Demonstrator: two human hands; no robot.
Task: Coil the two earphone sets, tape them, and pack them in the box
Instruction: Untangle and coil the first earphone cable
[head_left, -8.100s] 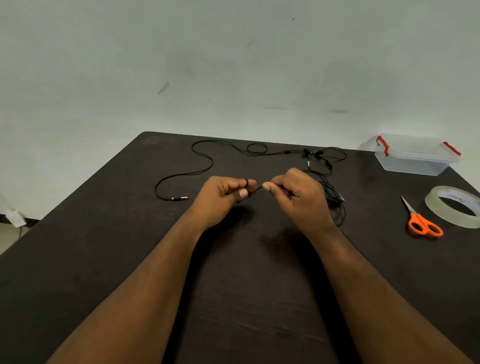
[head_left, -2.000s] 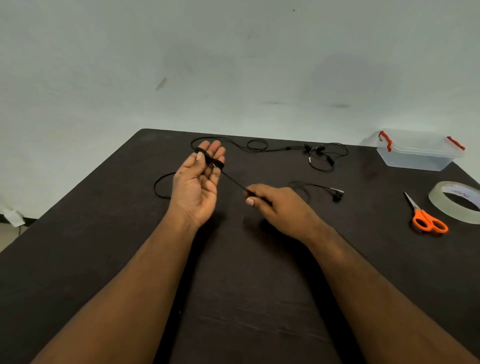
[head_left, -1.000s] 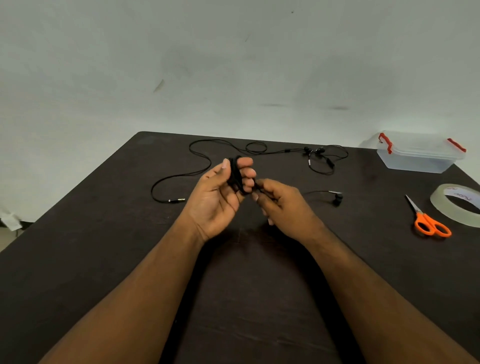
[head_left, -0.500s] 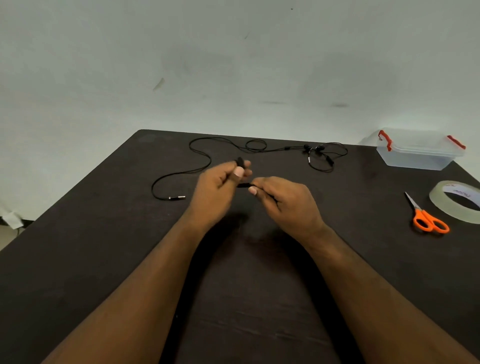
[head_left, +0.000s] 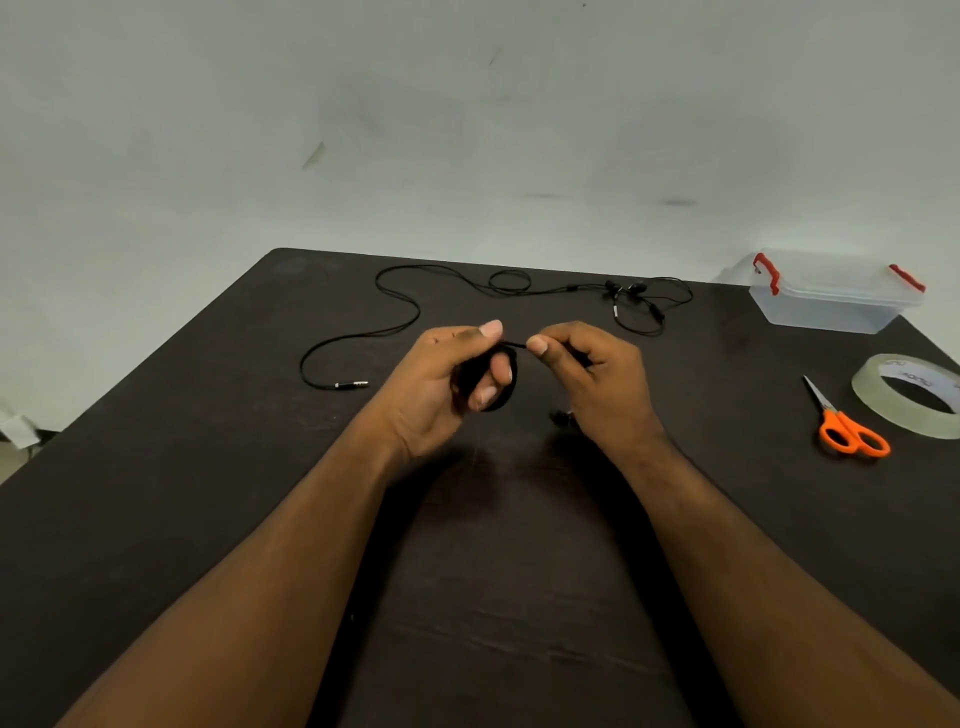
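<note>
My left hand (head_left: 441, 382) holds a coil of black earphone cable (head_left: 506, 387) wound round its fingers, above the middle of the dark table (head_left: 208, 493). My right hand (head_left: 597, 379) pinches the free end of that cable right next to the coil; an earbud (head_left: 561, 415) hangs below it. The second black earphone set (head_left: 415, 317) lies uncoiled across the far side of the table, its jack at the left and its earbuds at the right. A clear plastic box (head_left: 831, 306) with red clips stands closed at the far right corner.
Orange-handled scissors (head_left: 847, 426) lie at the right, beside a roll of clear tape (head_left: 909, 395) near the table's right edge. A pale wall rises behind the table.
The loose cable that lay to the right of my hands has been wound onto my left fingers. My right hand has come up close to the coil with the remaining end.
</note>
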